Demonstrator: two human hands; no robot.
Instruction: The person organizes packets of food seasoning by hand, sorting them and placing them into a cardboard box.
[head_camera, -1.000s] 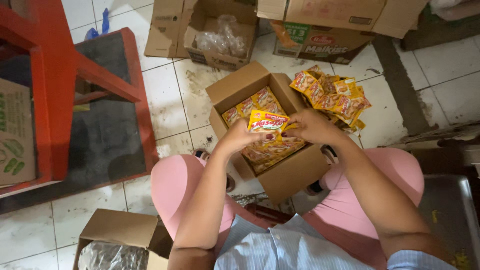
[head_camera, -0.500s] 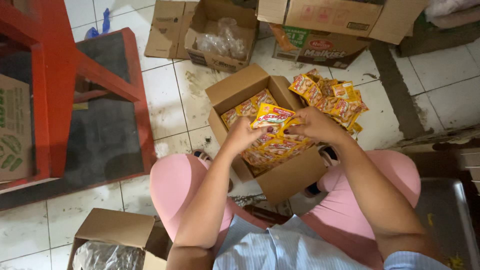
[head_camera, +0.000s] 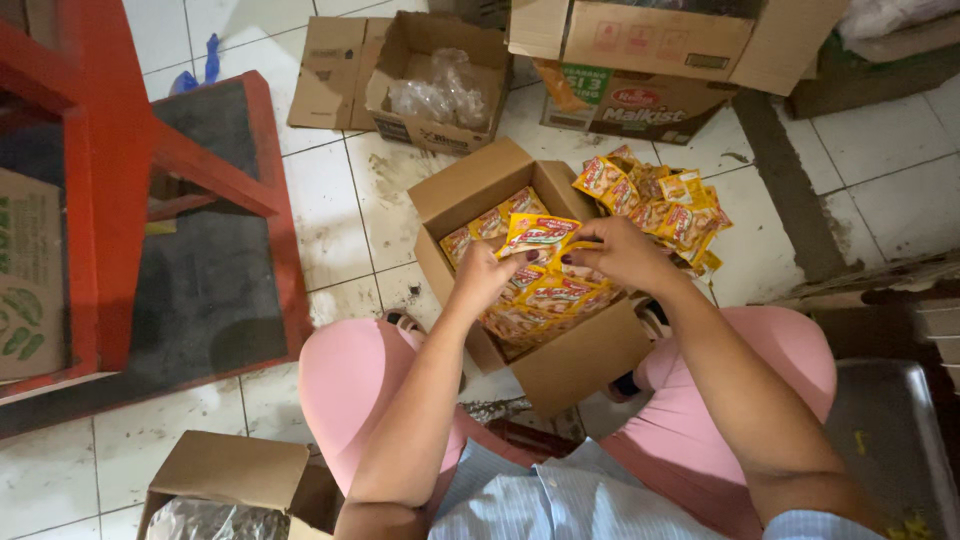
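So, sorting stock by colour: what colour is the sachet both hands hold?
Yellow with red, seen in the head view: sachet.

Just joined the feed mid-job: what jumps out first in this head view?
Dead centre, the left hand and the right hand together pinch a small yellow-and-red foil sachet above an open brown cardboard box filled with similar sachets. A loose heap of yellow sachets spills over the box's far right flap. At the left edge stands a bright red wooden frame on the white tiled floor.
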